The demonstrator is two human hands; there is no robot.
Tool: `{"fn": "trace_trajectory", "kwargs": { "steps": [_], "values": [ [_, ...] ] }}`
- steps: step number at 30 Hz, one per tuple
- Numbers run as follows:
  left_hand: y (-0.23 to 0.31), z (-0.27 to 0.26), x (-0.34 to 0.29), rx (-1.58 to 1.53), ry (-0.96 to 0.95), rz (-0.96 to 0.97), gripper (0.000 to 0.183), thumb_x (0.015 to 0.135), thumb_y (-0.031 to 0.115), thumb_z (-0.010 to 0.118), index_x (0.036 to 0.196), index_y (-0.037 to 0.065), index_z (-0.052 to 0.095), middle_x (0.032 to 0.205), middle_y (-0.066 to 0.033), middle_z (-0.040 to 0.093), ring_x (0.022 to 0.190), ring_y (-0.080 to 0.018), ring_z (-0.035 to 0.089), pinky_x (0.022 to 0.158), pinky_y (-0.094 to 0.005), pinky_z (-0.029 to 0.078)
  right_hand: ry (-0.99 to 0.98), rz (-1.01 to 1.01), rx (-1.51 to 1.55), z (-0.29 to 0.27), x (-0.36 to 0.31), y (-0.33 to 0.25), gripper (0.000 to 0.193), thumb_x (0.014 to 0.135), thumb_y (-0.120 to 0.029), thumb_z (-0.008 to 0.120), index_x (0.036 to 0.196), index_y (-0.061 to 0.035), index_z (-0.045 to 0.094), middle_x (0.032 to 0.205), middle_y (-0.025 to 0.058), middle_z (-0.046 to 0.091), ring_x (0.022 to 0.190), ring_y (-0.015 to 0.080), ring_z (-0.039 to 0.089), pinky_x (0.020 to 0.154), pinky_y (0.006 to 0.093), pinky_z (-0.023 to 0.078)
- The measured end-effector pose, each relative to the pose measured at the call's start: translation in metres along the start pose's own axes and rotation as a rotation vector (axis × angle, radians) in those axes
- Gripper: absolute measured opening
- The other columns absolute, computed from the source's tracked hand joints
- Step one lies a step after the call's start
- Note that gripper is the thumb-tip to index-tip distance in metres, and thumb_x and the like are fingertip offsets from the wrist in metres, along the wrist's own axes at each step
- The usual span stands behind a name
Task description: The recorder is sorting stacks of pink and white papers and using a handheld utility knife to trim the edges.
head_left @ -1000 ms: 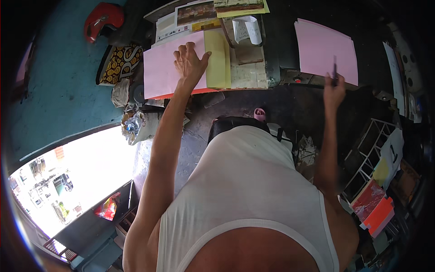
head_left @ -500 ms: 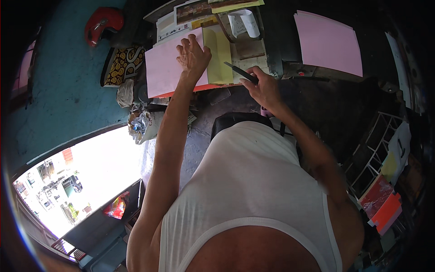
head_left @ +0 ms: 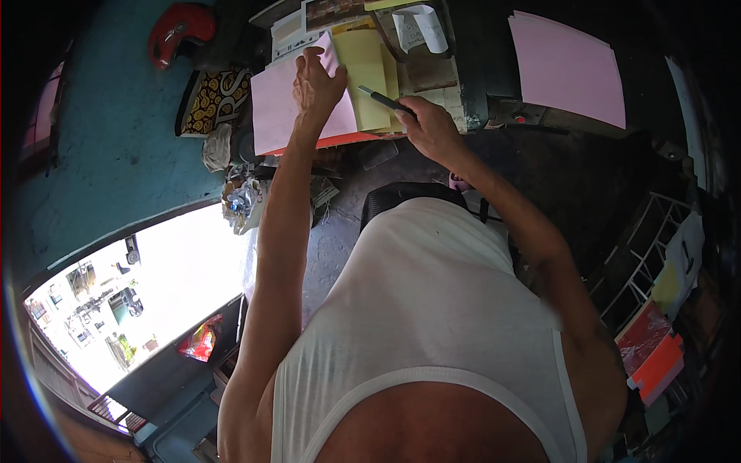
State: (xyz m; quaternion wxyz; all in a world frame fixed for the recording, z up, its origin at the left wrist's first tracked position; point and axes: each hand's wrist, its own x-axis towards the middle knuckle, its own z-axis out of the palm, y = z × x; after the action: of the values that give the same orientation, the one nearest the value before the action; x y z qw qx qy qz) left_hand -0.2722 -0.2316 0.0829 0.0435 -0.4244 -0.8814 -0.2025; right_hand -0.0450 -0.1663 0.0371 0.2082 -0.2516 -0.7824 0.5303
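Observation:
My left hand [head_left: 315, 89] lies on a stack of pink paper [head_left: 282, 112] at the far side, fingers bent and thumb apart from them. Beyond its fingertips, the top sheet's far right corner is raised. A craft knife [head_left: 384, 100] with a dark handle is gripped in my right hand [head_left: 431, 131], its tip pointing left over the yellow paper [head_left: 369, 65]. The yellow sheets lie beside the pink stack, partly tucked under it. Whether the blade touches paper cannot be seen. Orange-red sheets [head_left: 340, 140] show along the near edge beneath.
More pink paper [head_left: 567, 69] lies at the far right. A clear-fronted box or tray with a curled white slip [head_left: 421, 29] stands behind the yellow sheets. On the left are a red helmet [head_left: 181, 32] and a patterned black-and-yellow bag [head_left: 212, 104]. A white wire rack [head_left: 637, 262] stands right.
My left hand has shifted slightly left, its fingers closer together, and the pink sheet's corner has lifted. My right hand has brought the knife left over the yellow paper, more of which now shows.

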Motion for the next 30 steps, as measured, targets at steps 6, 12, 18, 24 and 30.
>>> {"fn": "trace_trajectory", "kwargs": {
  "steps": [6,12,18,24,30],
  "values": [
    [-0.007,0.000,0.000,0.017,0.060,-0.028,0.055,0.074,0.029,0.073,0.120,0.007,0.052,0.115,-0.0148,0.062,0.088,-0.0300,0.068,0.081,-0.0462,0.052,0.021,-0.052,-0.022,0.007,-0.002,0.003,0.026,0.093,-0.018,0.057,0.112,-0.0013,0.064,0.093,0.0215,0.068,0.086,0.0404,0.065,0.078,0.0483,0.050],
    [-0.013,-0.010,0.000,0.050,0.107,0.024,0.056,0.072,0.029,0.074,0.118,0.007,0.053,0.114,-0.0136,0.062,0.089,-0.0279,0.068,0.079,-0.0452,0.052,-0.185,0.078,0.059,0.009,-0.005,0.005,0.027,0.091,-0.016,0.059,0.114,-0.0040,0.066,0.082,0.0156,0.069,0.074,0.0289,0.067,0.072,0.0410,0.051],
    [-0.011,-0.011,-0.003,0.016,0.144,0.049,0.059,0.071,0.030,0.075,0.121,0.007,0.052,0.115,-0.0139,0.062,0.090,-0.0293,0.068,0.079,-0.0463,0.052,-0.323,0.061,0.114,0.011,0.002,0.015,0.027,0.087,-0.009,0.060,0.112,-0.0029,0.069,0.076,0.0111,0.070,0.065,0.0159,0.065,0.065,0.0330,0.050],
    [-0.011,-0.008,-0.007,-0.011,0.048,0.101,0.071,0.074,0.038,0.079,0.131,0.008,0.048,0.119,-0.0173,0.061,0.108,-0.0365,0.062,0.087,-0.0492,0.051,-0.387,0.010,0.273,0.016,0.012,0.020,0.032,0.086,-0.004,0.061,0.116,0.0013,0.068,0.071,0.0071,0.068,0.062,0.0128,0.062,0.061,0.0299,0.049],
    [-0.040,-0.025,-0.024,0.065,-0.120,0.204,0.064,0.078,0.039,0.080,0.133,0.019,0.055,0.127,-0.0186,0.059,0.120,-0.0408,0.055,0.100,-0.0511,0.047,-0.432,0.063,0.318,0.010,0.000,0.013,0.031,0.090,-0.005,0.061,0.120,-0.0019,0.069,0.071,0.0014,0.062,0.060,0.0077,0.055,0.058,0.0234,0.045]
  ]
}}
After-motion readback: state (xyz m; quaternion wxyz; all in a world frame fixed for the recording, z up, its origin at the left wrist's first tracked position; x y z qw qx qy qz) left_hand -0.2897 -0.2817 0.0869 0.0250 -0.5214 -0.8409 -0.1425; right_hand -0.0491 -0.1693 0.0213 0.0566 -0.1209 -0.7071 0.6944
